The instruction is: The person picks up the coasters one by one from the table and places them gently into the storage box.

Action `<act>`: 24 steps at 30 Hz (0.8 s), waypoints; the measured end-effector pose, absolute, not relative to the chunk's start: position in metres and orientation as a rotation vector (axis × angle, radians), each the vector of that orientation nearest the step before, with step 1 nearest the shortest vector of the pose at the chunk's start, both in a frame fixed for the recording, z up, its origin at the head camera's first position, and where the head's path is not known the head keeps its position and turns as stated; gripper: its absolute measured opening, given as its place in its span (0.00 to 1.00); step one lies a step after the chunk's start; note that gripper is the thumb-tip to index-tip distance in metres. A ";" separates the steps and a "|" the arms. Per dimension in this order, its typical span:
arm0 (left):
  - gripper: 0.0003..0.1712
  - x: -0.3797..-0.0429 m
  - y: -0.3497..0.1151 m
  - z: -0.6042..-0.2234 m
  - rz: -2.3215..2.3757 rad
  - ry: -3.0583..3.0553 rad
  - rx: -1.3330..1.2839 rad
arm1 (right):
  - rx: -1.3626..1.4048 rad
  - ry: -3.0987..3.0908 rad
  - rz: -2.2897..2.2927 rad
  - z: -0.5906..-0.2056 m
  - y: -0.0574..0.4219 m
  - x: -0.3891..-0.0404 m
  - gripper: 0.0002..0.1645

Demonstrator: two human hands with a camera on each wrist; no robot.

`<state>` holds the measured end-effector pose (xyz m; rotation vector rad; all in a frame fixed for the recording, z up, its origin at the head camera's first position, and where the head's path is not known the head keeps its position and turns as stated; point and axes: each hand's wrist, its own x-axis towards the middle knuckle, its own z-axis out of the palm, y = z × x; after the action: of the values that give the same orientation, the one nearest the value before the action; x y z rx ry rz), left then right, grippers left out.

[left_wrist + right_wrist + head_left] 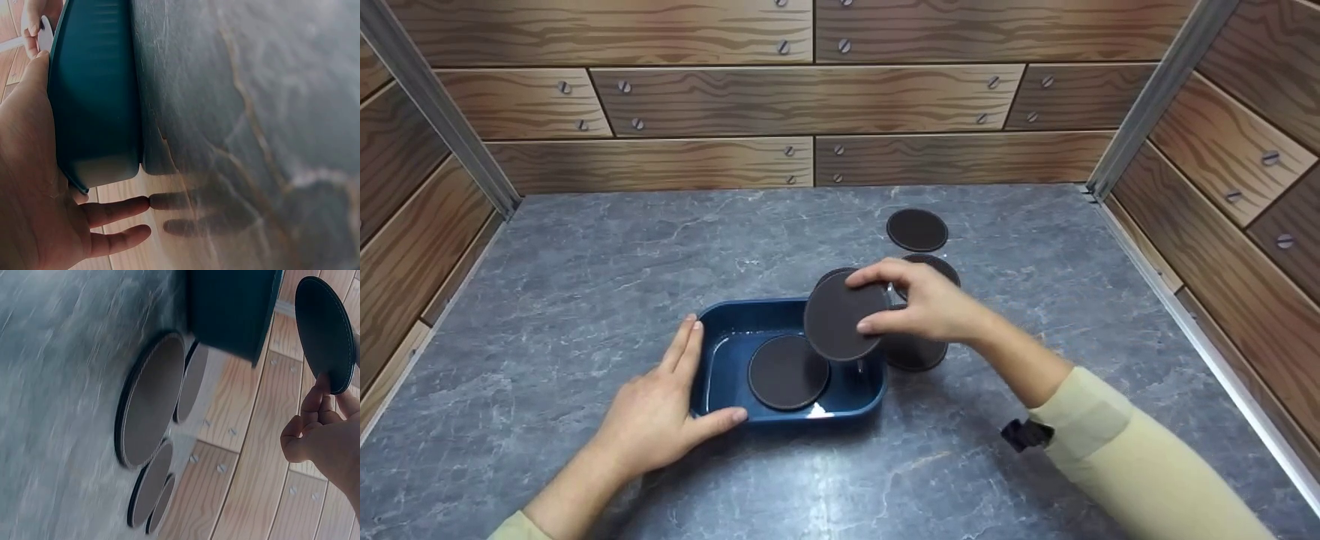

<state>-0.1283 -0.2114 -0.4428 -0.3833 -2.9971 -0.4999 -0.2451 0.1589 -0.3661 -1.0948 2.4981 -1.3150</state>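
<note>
Blue dish [725, 375] holding disc [784, 375], right hand [937, 304] pinching another disc [840, 319] above, left hand [656, 412] spread

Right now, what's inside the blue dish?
One dark round coaster shows inside the blue dish. Anything beneath it is covered. A second coaster, pinched by the right hand, hides part of the dish's back right area, so I can't tell what's there.

Looks like dark brown discs [789, 373], a deep blue dish [727, 367], grey marbly tabletop [615, 270], brown woodgrain walls [810, 101] and pale yellow-green sleeves [1147, 457].
</note>
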 end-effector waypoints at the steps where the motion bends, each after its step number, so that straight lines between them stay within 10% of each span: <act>1: 0.74 -0.128 -0.212 -0.443 -0.500 -2.997 -0.385 | -1.107 2.511 -1.292 -0.368 0.155 -0.245 0.31; 24: 0.74 -0.129 -0.212 -0.443 -0.513 -3.020 -0.383 | -1.145 2.462 -1.152 -0.399 0.106 -0.233 0.32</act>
<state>-0.1288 -0.2115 -0.4428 -0.3827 -3.0197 -0.5125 -0.2330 0.1059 -0.3991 -1.1447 2.4620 -1.1520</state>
